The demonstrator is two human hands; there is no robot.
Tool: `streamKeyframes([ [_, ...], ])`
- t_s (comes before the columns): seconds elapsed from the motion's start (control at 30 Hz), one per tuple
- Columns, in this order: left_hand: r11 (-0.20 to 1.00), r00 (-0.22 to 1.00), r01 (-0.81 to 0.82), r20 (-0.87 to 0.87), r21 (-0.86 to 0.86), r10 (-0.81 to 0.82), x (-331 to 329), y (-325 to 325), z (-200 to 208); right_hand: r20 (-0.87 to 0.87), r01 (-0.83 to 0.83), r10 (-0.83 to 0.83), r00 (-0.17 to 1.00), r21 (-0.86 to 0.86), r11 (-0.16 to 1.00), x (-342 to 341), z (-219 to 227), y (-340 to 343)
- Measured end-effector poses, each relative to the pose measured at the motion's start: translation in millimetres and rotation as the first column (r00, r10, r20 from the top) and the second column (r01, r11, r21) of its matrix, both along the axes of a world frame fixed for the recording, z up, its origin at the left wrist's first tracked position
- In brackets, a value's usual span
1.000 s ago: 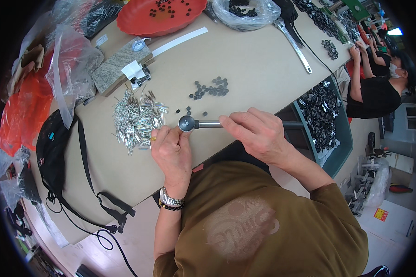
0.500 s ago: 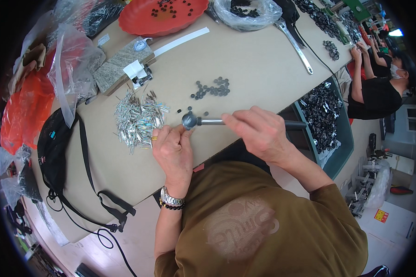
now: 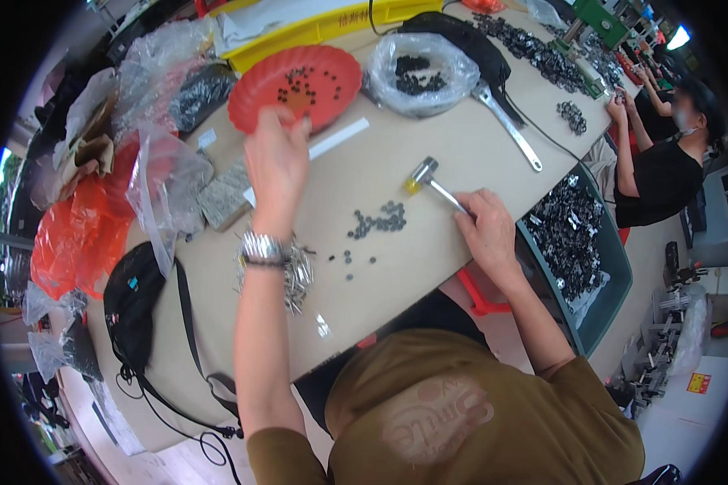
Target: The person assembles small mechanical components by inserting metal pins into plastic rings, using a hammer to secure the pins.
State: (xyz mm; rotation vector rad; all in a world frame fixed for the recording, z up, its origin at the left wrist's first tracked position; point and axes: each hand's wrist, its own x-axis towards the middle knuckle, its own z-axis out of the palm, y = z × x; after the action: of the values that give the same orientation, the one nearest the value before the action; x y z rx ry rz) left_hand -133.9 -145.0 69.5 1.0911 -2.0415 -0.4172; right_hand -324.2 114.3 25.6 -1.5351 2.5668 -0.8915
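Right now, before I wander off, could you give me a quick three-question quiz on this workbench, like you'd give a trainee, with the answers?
1. What tool does the right hand hold?
2. True or false: the left hand is inside the dark green bin.
3. Fill in: the clear plastic bag holds small ____ pieces.

Key:
1. A hammer.
2. False; it is by the red dish.
3. Black.

The plate (image 3: 255, 81) lies left of the bag (image 3: 459, 71).
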Motion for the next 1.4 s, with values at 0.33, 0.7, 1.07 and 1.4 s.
streamKeyframes([
  [0.33, 0.989, 0.993, -0.020, 0.117, 0.146, 0.003, 70, 85, -10, -0.293, -0.055, 0.043, 0.955, -0.034, 0.998, -2, -10, -14],
  [0.7, 0.997, 0.958, -0.019, 0.287, 0.078, -0.005, 100, 145, -42, -0.089, -0.476, 0.468, 0.879, -0.185, 0.860, 73, 11, -45],
  [1.07, 0.996, 0.906, -0.058, 0.416, -0.063, 0.079, 94, 157, -52, -0.158, -0.647, 0.638, 0.754, -0.005, 0.763, 112, -8, -90],
  [1.4, 0.993, 0.985, -0.113, 0.125, -0.035, 0.116, 109, 159, -56, -0.165, -0.675, 0.661, 0.732, -0.047, 0.736, 126, -9, -43],
])
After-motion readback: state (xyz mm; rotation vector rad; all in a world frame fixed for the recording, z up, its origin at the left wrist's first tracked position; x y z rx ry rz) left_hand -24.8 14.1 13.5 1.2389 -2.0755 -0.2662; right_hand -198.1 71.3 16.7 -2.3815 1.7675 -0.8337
